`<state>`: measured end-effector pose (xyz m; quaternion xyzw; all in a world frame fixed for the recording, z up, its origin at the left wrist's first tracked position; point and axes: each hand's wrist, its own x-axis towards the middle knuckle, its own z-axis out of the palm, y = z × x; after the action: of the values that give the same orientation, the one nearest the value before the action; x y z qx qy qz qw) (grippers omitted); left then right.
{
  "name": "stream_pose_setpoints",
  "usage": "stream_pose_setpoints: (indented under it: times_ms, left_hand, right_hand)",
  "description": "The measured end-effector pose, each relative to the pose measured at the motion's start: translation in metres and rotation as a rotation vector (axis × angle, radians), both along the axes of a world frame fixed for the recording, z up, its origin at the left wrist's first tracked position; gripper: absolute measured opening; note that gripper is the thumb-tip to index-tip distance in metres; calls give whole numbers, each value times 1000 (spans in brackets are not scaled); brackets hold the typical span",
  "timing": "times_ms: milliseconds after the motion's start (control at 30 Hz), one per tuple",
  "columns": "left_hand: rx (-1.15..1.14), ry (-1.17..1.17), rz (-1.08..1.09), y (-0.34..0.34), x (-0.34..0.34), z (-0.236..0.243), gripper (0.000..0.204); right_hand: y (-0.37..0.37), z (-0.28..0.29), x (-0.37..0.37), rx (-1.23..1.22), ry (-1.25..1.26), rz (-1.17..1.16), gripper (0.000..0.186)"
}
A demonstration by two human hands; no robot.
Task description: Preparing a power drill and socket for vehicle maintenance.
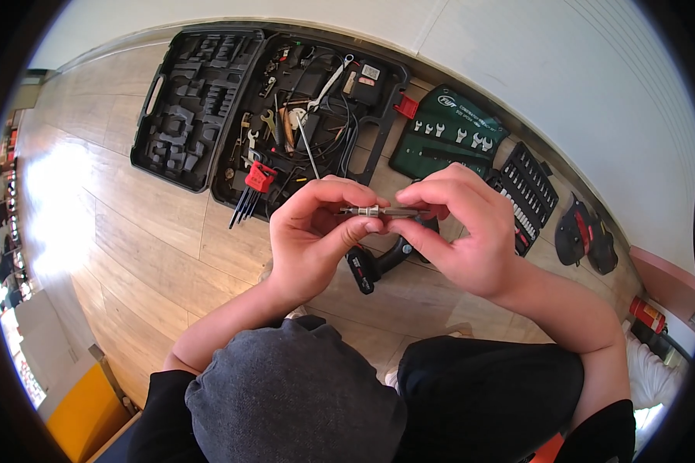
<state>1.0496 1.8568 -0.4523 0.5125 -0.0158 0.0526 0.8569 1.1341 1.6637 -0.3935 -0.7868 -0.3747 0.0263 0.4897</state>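
Note:
In front of me, my left hand point(309, 234) and my right hand point(465, 228) meet over a slim metal driver bit point(372, 211) with a ringed collar. Thumb and fingers of the left hand pinch its collared end. The right fingertips close on the hexagonal part at the other end. Whether it is one piece or two joined pieces, I cannot tell. Beneath the hands a black cordless drill point(386, 264) lies on the floor, partly hidden by them. Just beyond my left hand is a set of hex keys point(244, 205) in a red holder point(260, 177).
An open black tool case point(197, 181) lies ahead, with wrenches, cables and loose tools in its right half. Right of it are a green wrench pouch point(449, 158), a black socket tray point(534, 185) and a dark-and-red object point(584, 235) beside the wall point(548, 69).

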Motion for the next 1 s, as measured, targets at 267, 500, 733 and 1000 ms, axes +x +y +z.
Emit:
stream_pose_setpoints:
  times_ms: [267, 500, 733, 1000]
  left_hand:
    - [-64, 26, -4, 0, 0, 0, 22]
    - [-39, 101, -7, 0, -1, 4, 23]
    - [26, 214, -15, 3, -4, 7, 23]
    - [-21, 203, 6, 0, -4, 6, 23]
  right_hand:
    - [-1, 4, 0, -21, 3, -8, 28]
    - [0, 3, 0, 8, 7, 8, 25]
    - [3, 1, -1, 16, 13, -5, 23]
    - [3, 2, 0, 11, 10, 7, 23]
